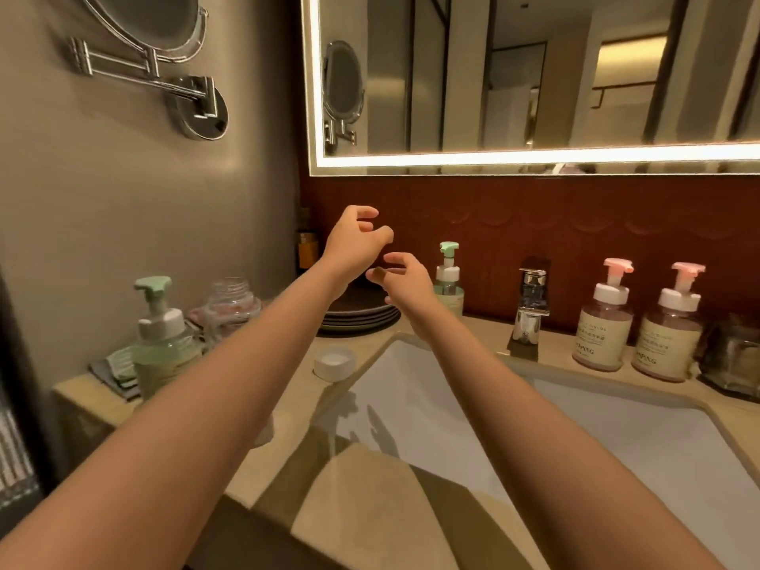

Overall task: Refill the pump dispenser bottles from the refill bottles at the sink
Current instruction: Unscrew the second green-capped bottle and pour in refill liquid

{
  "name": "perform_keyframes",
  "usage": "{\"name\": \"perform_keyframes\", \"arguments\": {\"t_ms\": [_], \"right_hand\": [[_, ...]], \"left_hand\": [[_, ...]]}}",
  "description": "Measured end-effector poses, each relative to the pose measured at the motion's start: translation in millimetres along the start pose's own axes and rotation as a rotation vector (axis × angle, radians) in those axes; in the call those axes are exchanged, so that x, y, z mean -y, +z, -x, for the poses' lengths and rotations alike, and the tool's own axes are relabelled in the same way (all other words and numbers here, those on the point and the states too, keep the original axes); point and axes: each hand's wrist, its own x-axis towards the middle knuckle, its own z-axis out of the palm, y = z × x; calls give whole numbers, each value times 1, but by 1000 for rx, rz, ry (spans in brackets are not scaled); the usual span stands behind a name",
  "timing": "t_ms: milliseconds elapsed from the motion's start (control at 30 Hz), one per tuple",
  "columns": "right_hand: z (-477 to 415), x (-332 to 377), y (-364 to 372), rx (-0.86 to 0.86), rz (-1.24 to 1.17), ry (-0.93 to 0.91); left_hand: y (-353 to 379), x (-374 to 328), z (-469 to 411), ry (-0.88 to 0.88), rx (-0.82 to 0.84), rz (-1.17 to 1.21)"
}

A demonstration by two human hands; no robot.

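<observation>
Hands: the left hand (357, 244) and right hand (407, 281) hover at eleven o'clock of the sink (452, 405). Their fingers are apart and loosely curled, gripping nothing as far as the blur allows.
Task things: the green pump bottle (161, 343) and an open clear bottle (232, 302) stand at nine o'clock on the table (362, 479). The pink pump bottles (603, 322) stand at one o'clock.
Risk, tipping: the open clear bottle looks light, and a sweeping forearm could topple it.
Risk, cap: the white cap (334, 362) lies just beside the basin edge, so a nudge could drop it in.
Risk, spill: narrow necks invite overflow onto smooth stone.
Materials: the bottles are translucent plastic, round-shouldered, with paper labels. The tap (530, 306) is polished chrome, the basin glossy white, and the table pale stone.
</observation>
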Motion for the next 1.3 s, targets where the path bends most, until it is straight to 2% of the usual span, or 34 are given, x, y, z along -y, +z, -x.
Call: {"name": "perform_keyframes", "arguments": {"t_ms": [267,433,533,667,833,1000,1300], "right_hand": [[28,45,63,89,-55,-151],[47,78,97,109,-31,-313],[56,95,115,194,18,-380],[62,102,144,349,322,-462],[62,99,171,416,661,-514],[64,89,180,406,741,-540],[67,84,170,394,865,-613]], "left_hand": [[-110,-14,20,9,-181,-32],[-172,4,35,-28,-339,-122],[-196,23,48,-78,-385,-159],[-218,56,65,-240,-364,-219],[-225,83,81,-437,-241,-262],[-209,121,84,-506,-183,-300],[-180,151,84,-480,-197,-377]]}}
